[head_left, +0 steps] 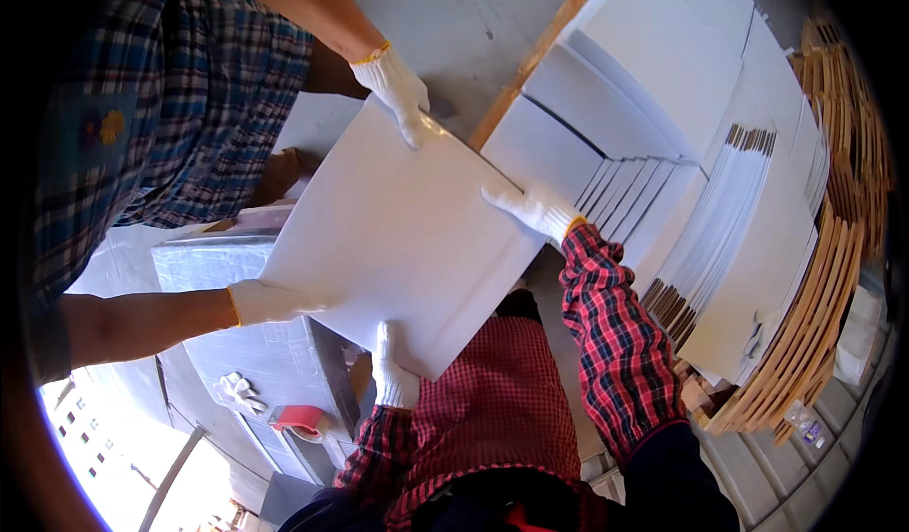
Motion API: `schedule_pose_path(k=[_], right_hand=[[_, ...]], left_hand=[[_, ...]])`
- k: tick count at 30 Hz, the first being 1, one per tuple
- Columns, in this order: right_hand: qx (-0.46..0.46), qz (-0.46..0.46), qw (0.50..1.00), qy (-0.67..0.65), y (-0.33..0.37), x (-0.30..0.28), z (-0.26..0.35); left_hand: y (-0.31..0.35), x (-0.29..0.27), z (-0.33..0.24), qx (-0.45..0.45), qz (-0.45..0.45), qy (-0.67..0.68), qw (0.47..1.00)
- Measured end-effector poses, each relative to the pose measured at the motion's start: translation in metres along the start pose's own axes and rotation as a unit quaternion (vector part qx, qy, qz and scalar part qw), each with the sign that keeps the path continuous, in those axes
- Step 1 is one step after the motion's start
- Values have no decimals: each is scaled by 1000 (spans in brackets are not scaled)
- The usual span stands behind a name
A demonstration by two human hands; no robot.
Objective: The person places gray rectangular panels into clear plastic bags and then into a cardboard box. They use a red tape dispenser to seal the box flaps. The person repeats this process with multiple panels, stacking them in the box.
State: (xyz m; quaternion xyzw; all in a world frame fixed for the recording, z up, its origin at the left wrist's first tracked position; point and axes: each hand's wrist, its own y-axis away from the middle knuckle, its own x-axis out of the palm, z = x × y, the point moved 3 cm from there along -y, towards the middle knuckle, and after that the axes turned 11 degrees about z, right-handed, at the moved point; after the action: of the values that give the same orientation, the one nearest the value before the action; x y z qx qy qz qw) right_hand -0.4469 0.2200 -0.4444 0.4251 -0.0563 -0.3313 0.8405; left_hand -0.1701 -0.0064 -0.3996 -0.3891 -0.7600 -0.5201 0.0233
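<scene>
A large flat white panel [398, 229] is held up in front of me, tilted. My left hand [391, 371], in a white knit glove, grips its near edge with the thumb lying on top. My right hand [532, 208], gloved the same way, holds the right edge with fingers partly hidden beneath. Across from me a co-worker in a blue plaid garment has one gloved hand [398, 92] on the far corner. That person's other gloved hand [275, 302] is at the left edge.
Stacked white panels [653, 59] stand to the right, beside fanned panels with brown edges [724, 220] and curved-looking rows of brown board [805, 324]. On the left, a grey wrapped stack [232, 328] bears a loose white glove [241, 392] and a red tape dispenser [301, 420].
</scene>
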Motion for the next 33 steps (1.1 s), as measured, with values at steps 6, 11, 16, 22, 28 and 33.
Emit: schedule_pose_path(k=[6, 11, 16, 22, 28, 33], right_hand=[[-18, -11, 999, 34, -29, 19, -28], [52, -4, 997, 52, -48, 11, -58], [121, -23, 984, 130, -93, 11, -91], [183, -8, 969, 168, -133, 15, -142], [206, -45, 964, 165, -149, 10, -202], [169, -54, 970, 165, -181, 23, -188]], left_hand=[[-70, -57, 57, 46, 11, -55, 997], [-111, -62, 98, 7, 49, -34, 998], [-164, -71, 146, -43, -1, 84, 995], [-232, -104, 204, -93, 28, 81, 992], [-278, -108, 232, -153, 31, 25, 987], [-286, -116, 236, -101, -29, 29, 994]])
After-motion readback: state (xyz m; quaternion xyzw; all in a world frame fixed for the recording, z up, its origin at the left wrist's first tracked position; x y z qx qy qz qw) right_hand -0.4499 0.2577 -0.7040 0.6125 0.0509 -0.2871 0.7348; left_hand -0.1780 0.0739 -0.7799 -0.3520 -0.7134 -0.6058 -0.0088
